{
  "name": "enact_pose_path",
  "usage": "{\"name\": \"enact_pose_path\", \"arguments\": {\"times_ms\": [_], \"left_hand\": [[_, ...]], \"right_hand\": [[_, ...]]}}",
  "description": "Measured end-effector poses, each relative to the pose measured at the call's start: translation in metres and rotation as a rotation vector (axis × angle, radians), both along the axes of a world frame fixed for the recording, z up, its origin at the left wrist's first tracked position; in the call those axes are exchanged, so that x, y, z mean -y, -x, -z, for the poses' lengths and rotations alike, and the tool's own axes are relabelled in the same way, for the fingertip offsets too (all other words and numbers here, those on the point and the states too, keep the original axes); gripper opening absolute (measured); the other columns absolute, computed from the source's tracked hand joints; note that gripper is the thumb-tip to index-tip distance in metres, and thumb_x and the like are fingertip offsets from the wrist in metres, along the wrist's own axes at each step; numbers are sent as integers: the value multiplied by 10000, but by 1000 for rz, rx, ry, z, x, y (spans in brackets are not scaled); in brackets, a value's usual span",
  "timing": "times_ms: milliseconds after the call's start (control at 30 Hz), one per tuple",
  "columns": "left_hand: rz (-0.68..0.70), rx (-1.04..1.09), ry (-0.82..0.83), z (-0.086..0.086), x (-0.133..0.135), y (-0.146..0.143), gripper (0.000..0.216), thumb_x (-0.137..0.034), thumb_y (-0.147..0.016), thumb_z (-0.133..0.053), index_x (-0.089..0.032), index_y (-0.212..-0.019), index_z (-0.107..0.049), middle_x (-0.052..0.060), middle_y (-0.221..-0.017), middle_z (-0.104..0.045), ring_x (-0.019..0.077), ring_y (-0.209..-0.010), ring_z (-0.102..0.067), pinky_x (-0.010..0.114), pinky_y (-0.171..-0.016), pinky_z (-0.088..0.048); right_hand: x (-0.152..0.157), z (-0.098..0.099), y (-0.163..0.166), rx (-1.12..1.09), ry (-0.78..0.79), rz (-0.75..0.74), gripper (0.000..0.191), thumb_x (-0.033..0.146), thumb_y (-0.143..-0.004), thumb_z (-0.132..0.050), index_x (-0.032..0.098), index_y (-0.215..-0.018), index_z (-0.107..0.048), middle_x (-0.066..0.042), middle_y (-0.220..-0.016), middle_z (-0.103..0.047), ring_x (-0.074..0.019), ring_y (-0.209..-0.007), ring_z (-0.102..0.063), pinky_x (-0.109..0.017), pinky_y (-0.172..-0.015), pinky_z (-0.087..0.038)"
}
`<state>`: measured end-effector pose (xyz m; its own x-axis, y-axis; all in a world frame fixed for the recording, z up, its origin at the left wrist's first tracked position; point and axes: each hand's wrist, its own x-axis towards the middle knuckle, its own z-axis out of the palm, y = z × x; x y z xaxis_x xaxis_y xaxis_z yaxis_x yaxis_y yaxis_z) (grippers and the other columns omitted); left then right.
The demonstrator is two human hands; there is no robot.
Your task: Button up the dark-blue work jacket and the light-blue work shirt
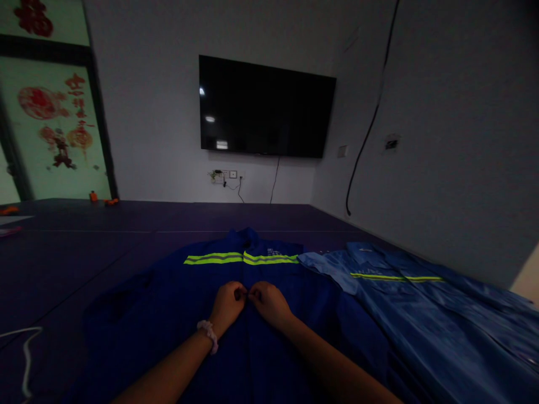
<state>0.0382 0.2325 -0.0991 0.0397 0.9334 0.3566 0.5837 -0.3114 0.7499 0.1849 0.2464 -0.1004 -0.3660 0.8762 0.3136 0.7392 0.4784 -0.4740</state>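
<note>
A dark blue work jacket point(193, 297) lies spread out before me, collar away from me, with a yellow-green and grey reflective band across the chest. My left hand point(229, 303), a pale scrunchie point(208, 335) round its wrist, is closed in a pinch at the front opening, just below the band. Opposite it, my right hand point(269, 303) pinches the other side of the same opening, fingertips almost meeting the left ones. Any button or fastener between the fingertips is too small and dark to make out.
To the right lies a lighter blue garment point(404, 314) with a thin yellow band, its sleeve touching the jacket. A white cable point(27, 359) rests at lower left on the dark purple surface point(138, 219). Orange objects point(111, 202) sit near the door. A television point(265, 106) hangs ahead.
</note>
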Motion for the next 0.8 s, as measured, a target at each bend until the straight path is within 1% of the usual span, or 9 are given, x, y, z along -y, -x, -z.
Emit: {"name": "enact_pose_path", "arguments": {"times_ms": [200,400,567,733,800], "left_hand": [[37,1,0,1,0,0,138,-84,-665,-507,-143,-693,-628,19,-678,-633,127,-636,-565,220,-600,-399],[65,-23,15,3,-2,0,115,-111,-645,-524,-146,-675,-630,2,-618,-602,125,-593,-532,221,-569,-374],[74,-3,34,1,-1,0,165,-88,-639,-501,-146,-710,-638,-1,-624,-598,120,-591,-525,217,-567,-368],[70,16,50,-2,2,-1,188,-83,-629,-521,-144,-760,-641,-8,-630,-588,118,-599,-525,212,-573,-371],[70,16,54,-2,2,-1,224,-75,-624,-521,-142,-800,-641,-13,-630,-584,116,-594,-523,210,-571,-370]], "right_hand": [[-4,2,0,8,-12,20,130,239,-798,-522,181,-779,-637,-28,-769,-637,-137,-722,-570,-218,-625,-362],[-3,3,1,20,-16,73,127,256,-784,-539,194,-770,-649,-18,-775,-657,-129,-703,-577,-209,-583,-339],[-3,-2,4,-13,75,136,145,286,-775,-548,206,-771,-669,-14,-751,-676,-120,-653,-586,-201,-531,-316],[-7,-5,6,-43,158,201,168,306,-767,-555,196,-761,-681,-21,-770,-688,-128,-690,-601,-198,-536,-330],[-10,-6,7,-54,187,203,176,301,-770,-544,195,-751,-684,-19,-767,-690,-129,-698,-606,-197,-535,-334]]}}
